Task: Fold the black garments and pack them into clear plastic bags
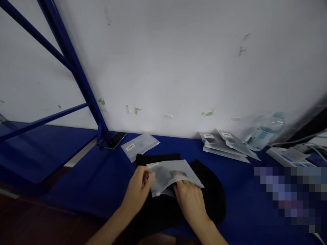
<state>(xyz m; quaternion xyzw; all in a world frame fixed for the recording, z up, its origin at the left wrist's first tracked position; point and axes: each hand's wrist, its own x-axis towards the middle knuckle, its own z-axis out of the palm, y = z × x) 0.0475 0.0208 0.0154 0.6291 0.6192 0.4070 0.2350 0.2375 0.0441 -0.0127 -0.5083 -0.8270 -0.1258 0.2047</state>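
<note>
From the head camera, I am seeing my left hand [139,190] pinching the near left edge of a frosted plastic bag [172,175], thumb and fingers closed on it. My right hand [190,200] is sliding its fingertips into the bag's open mouth, fingers fairly flat and partly hidden, so I cannot tell what they grip. The bag is lying on black fabric [212,197], directly under both hands. Beyond my fingertips a second bag [140,145] and a phone [115,140] are resting; farther right, a stack of bags [226,144].
</note>
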